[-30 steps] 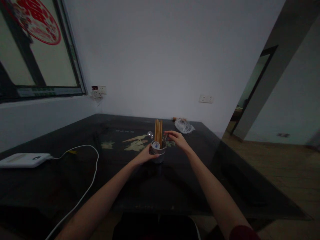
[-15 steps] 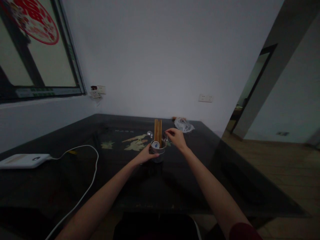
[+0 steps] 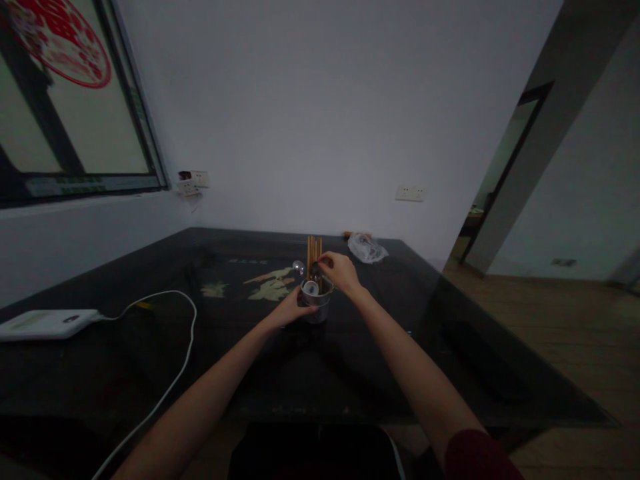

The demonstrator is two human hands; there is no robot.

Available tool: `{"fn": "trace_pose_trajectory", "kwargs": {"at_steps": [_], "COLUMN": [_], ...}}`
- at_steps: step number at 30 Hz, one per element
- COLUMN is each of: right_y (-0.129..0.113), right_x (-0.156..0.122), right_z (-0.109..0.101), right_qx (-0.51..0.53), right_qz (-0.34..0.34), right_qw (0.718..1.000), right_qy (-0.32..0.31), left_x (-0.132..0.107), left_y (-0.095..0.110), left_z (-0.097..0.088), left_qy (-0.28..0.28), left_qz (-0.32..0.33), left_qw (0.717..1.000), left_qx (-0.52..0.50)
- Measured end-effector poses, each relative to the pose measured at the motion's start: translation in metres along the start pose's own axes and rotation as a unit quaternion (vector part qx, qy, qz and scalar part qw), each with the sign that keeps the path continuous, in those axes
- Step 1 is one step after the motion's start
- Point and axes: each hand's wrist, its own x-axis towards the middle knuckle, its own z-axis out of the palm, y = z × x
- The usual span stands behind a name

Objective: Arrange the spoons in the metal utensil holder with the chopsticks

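Note:
My left hand point(image 3: 295, 307) is wrapped round the side of a metal cup point(image 3: 317, 312) standing on the dark table. Several wooden chopsticks point(image 3: 311, 250) rise upright out of the cup. A white ceramic spoon point(image 3: 311, 288) with a blue mark leans at its front rim, and a shiny metal spoon point(image 3: 299, 267) sticks out to the left. Over the cup, my right hand point(image 3: 339, 269) pinches a second metal spoon point(image 3: 315, 272) by its bowl end, close against the chopsticks. Its lower part is hidden in the cup.
A white power bank point(image 3: 45, 325) with a white cable point(image 3: 193, 320) lies at the left. A clear plastic bag point(image 3: 367, 247) sits at the table's back edge. A dark flat object point(image 3: 483, 360) lies at the right of the black table point(image 3: 380, 393).
My right hand has moved left with the metal spoon, from the cup's right rim to in front of the chopsticks. My left hand keeps its hold on the cup.

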Motion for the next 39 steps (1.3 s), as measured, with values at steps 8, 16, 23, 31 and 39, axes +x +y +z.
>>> {"fn": "trace_pose_trajectory", "kwargs": {"at_steps": [8, 16, 23, 31, 39], "right_y": [0.011, 0.037, 0.045, 0.037, 0.04], "right_x": [-0.006, -0.038, -0.084, -0.092, -0.095], "right_z": [0.003, 0.02, 0.051, 0.082, 0.089], "right_qx": [0.034, 0.231, 0.464, 0.483, 0.465], "right_qz": [0.035, 0.073, 0.119, 0.114, 0.125], "right_qw": [0.999, 0.969, 0.875, 0.866, 0.876], "right_qy": [0.016, 0.05, -0.07, -0.053, -0.034], "left_x": [-0.001, 0.0, 0.001, -0.004, -0.004], "left_y": [0.0, -0.006, -0.009, 0.001, -0.001], "left_z": [-0.001, -0.001, -0.004, -0.008, -0.01], "left_qy": [-0.008, -0.018, -0.04, -0.023, -0.033], "left_qz": [0.001, 0.004, 0.019, 0.007, 0.02], "left_qw": [1.0, 1.0, 0.999, 0.997, 0.997], "left_qx": [-0.011, 0.003, 0.022, 0.07, 0.065]}}
